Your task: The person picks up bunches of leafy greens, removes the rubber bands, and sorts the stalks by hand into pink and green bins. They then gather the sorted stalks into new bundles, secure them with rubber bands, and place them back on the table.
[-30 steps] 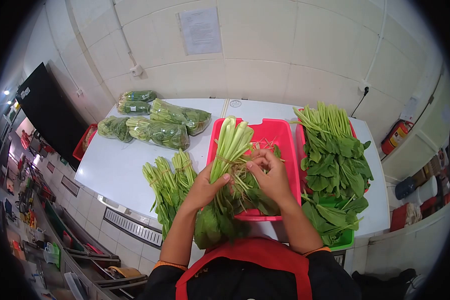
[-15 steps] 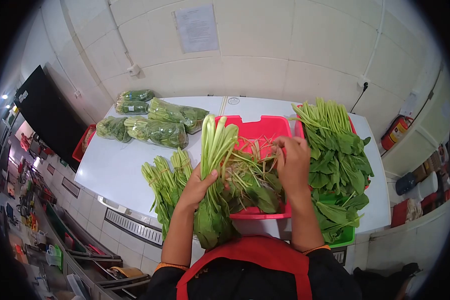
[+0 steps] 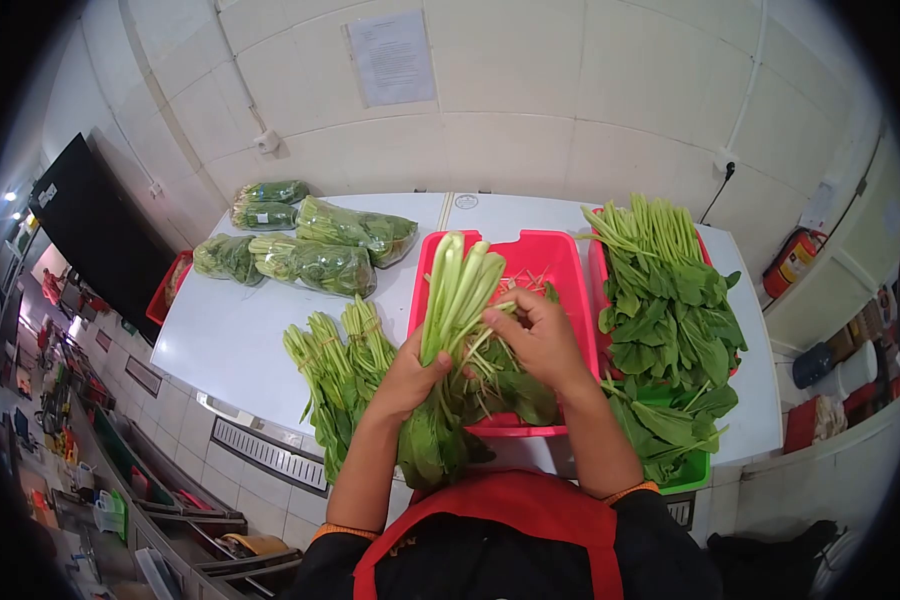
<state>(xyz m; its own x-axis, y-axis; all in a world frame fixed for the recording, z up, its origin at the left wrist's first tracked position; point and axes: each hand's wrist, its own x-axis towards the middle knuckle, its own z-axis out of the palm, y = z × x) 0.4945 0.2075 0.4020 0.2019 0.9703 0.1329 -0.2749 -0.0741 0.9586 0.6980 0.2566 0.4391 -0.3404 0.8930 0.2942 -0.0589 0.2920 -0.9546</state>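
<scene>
My left hand [image 3: 408, 378] is wrapped round a bunch of leafy greens [image 3: 460, 295], its pale stalks pointing up and its leaves hanging down toward me. Against the right side of those stalks, my right hand [image 3: 540, 345] pinches with thumb and forefinger at what looks like a stem of the bunch. Both hands are over a red plastic basket [image 3: 577, 285], where trimmed stems and loose leaves [image 3: 520, 395] lie. Just left of my left forearm are tied bundles of greens [image 3: 322, 365] on the white table [image 3: 240, 345].
Bagged greens [image 3: 315, 262] lie at the table's back left. On the right, a second red basket holds a tall heap of greens [image 3: 670, 310]. Nearer me, a green basket [image 3: 698, 476] has leaves in it. A fire extinguisher [image 3: 795, 262] hangs beyond the table's right end.
My right hand has moved left and down from over the basket to the stalks, its fingers now pinching there. The bunch in my left hand has shifted slightly right.
</scene>
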